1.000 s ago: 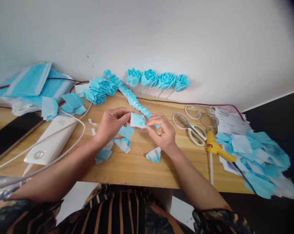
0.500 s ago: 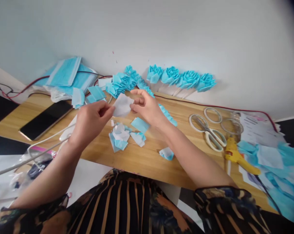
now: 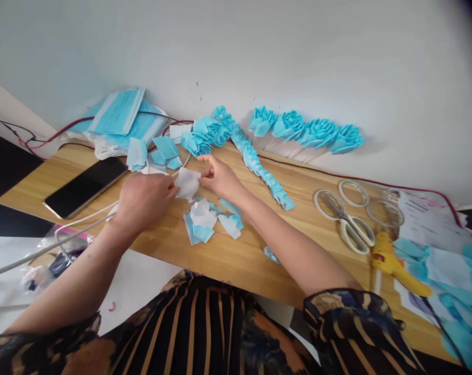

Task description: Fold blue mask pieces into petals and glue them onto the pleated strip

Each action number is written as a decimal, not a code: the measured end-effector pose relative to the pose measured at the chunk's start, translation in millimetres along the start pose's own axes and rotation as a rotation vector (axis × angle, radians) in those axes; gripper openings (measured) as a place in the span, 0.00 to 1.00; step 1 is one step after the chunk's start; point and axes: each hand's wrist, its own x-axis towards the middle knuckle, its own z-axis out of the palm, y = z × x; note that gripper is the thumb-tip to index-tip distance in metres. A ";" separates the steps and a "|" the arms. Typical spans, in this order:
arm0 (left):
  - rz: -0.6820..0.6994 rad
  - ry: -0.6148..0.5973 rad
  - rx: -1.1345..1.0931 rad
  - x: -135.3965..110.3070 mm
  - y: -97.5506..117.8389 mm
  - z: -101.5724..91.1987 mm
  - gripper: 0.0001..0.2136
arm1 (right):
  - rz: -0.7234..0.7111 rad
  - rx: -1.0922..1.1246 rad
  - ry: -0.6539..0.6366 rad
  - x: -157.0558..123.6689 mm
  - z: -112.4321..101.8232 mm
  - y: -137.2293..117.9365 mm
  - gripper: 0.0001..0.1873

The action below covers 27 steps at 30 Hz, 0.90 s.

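Between my two hands is a small white piece of mask fabric. My left hand is closed, pinching its left edge. At the opposite edge, the thumb and a finger of my right hand pinch the fabric, with the index finger raised. Just below lie cut white and blue fabric pieces in a loose heap. Blue folded flowers sit behind my hands, and a long string of blue folded petals runs to their right.
Blue face masks are stacked at the back left, near a phone. Four-petalled detail aside, several blue flowers lean on the wall. Scissors, tape rolls and a yellow glue gun lie at the right.
Both hands have moved slightly left and down over the table with the white fabric piece. The view has shifted, so the table's things appear further right.
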 end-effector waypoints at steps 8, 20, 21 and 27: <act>0.143 0.013 -0.020 -1.0 -8.3 8.5 0.17 | -0.034 -0.294 -0.075 2.9 2.5 -1.6 0.35; 0.336 0.168 -0.269 16.4 3.7 31.8 0.11 | -0.089 -0.365 -0.116 4.2 4.1 1.5 0.33; 0.330 0.138 -0.252 19.1 5.0 34.3 0.10 | -0.093 -0.366 -0.119 2.9 1.4 0.4 0.32; 0.309 0.059 -0.300 23.3 3.5 37.5 0.11 | -0.136 -0.277 0.017 -22.3 -43.5 -16.1 0.30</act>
